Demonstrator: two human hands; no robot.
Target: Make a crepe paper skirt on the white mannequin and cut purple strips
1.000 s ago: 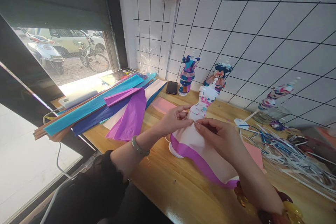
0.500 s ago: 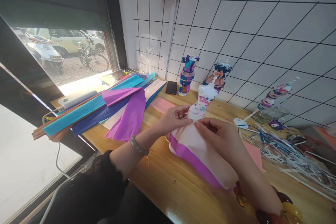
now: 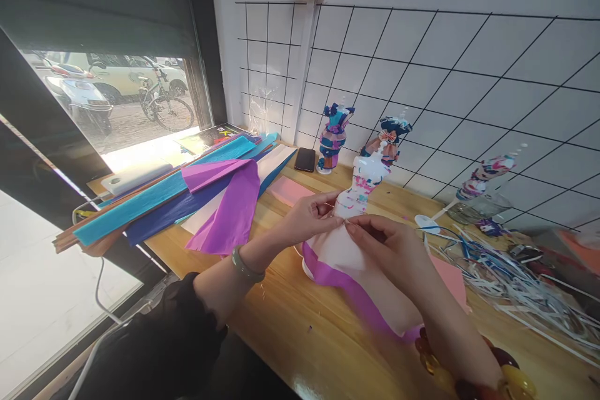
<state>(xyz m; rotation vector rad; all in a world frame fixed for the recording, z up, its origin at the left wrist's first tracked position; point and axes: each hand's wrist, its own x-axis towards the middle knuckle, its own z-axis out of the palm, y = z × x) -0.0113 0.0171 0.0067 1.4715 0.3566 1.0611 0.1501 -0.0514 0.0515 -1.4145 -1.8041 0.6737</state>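
A small white mannequin (image 3: 368, 175) with pink and blue marks on its torso stands upright on the wooden table. Pale pink crepe paper (image 3: 375, 281) lies against its front below the waist like a skirt, with purple crepe paper (image 3: 328, 272) showing along the lower edge. My left hand (image 3: 312, 215) is closed on the top of the paper at the waist, its thumb pointing right. From the other side my right hand (image 3: 384, 237) pinches the same gathered edge, fingertips almost touching the left thumb. The mannequin's base is mostly hidden by the paper.
Folded crepe paper strips (image 3: 159, 200) in several colours lie at the left, beside a phone (image 3: 304, 160). Dressed mannequins (image 3: 332, 137) stand along the wall grid (image 3: 375, 53). A glass jar (image 3: 482, 206) and a tangle of ribbons (image 3: 506, 281) are at the right.
Both hands stay at the mannequin's waist with the paper pinched. The paper's lower part has shifted and its purple edge looks wavier. The view has tilted slightly.
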